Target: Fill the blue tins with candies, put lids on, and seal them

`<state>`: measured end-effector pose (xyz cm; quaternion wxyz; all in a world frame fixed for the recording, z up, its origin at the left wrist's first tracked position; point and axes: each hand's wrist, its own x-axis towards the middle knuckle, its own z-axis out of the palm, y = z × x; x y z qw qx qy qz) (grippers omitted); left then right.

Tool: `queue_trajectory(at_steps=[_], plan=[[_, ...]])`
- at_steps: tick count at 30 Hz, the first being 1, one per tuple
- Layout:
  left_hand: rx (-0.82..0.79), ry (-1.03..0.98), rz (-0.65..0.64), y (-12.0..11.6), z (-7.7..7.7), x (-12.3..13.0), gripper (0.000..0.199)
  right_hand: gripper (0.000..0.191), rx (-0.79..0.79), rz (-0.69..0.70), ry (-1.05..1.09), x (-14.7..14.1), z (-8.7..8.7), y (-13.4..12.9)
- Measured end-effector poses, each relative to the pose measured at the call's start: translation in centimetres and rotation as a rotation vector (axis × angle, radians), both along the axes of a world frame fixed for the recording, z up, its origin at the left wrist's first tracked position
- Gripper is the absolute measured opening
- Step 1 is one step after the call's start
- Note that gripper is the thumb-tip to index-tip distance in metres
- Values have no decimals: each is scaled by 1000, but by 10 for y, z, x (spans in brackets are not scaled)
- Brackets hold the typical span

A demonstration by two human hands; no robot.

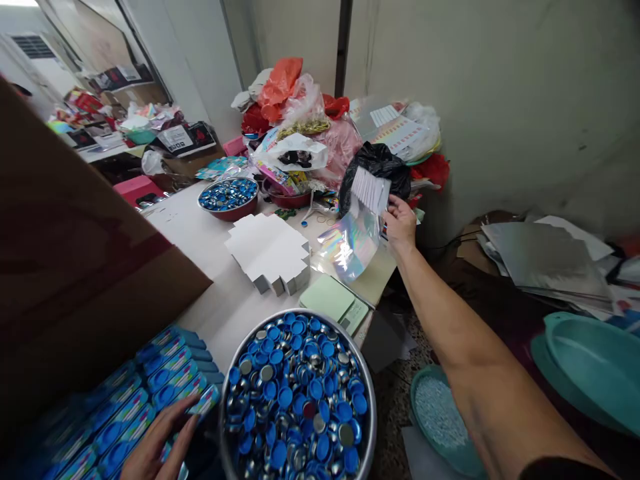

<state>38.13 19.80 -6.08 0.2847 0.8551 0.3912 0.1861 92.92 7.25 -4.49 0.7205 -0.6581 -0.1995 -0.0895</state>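
Note:
At arm's length over the far right corner of the table, my right hand [400, 223] is closed, pinching the edge of a plastic sheet with white strips [370, 191]. Shiny rainbow-tinted clear film [353, 247] hangs below the strips; I cannot tell if it is one piece with them. At the lower left, my left hand [163, 443] has its fingers stretched out over rows of blue plastic cases [173, 373] with printed fronts. Beside that hand stands a round metal bowl [371, 400] full of small blue and silver round caps [300, 393].
A stack of white die-cut card [270, 250] and a pale green scale [330, 300] lie behind the bowl. Farther back are another bowl of caps [230, 197] and piled plastic bags [300, 100]. A cardboard box [100, 220] blocks the left; green basins [595, 360] stand right.

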Motion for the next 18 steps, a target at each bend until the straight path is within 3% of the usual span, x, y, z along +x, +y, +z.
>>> queue_trajectory(at_steps=[4,6,8,10,12,15,18], plan=[[36,-135,-150,-7,39,22,38,50,-11,498,-156,-123,109,-6],[169,-218,-208,-14,65,35,49,48,-31,683,-187,-187,150,-19],[375,-314,-239,-17,92,41,66,47,-39,829,-198,-241,180,-34],[511,-400,-224,-17,115,36,82,43,-31,931,-200,-281,200,-49],[528,-456,-191,-16,128,20,93,39,0,986,-197,-309,211,-63],[278,-548,-112,-22,127,-15,101,37,80,1017,-193,-328,214,-80],[-89,-681,-110,-49,114,-46,95,39,181,987,-199,-336,197,-86]])
